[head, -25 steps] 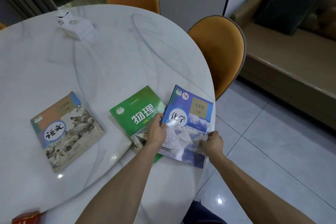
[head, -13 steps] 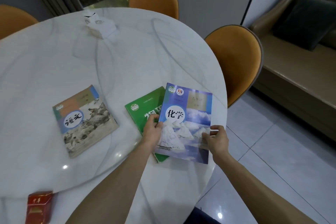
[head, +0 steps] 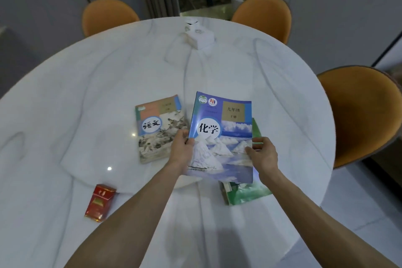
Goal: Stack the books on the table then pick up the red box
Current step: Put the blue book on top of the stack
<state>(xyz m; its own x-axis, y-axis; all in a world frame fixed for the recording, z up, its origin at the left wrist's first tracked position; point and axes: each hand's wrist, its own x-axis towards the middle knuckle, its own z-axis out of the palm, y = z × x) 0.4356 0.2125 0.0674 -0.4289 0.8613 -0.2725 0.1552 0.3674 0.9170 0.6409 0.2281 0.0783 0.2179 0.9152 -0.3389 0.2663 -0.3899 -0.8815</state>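
Observation:
I hold a blue book (head: 221, 135) lifted over the white marble table (head: 87, 98), my left hand (head: 181, 150) gripping its left edge and my right hand (head: 264, 154) its right edge. Under it and to the right lies a green book (head: 245, 191), mostly covered by the blue one. A beige book (head: 157, 128) with a grey picture lies flat just left of my left hand. The red box (head: 100, 202) sits near the table's front left, apart from the books.
A small white box (head: 199, 36) stands at the far side of the table. Three orange chairs ring the table: back left (head: 107, 16), back right (head: 263, 14) and right (head: 361, 113). The table edge and tiled floor (head: 359, 209) lie to my right.
Both hands have lifted the blue book off the table's right edge and carried it left over the green book, toward the beige book. The view has swung left, bringing the red box fully in.

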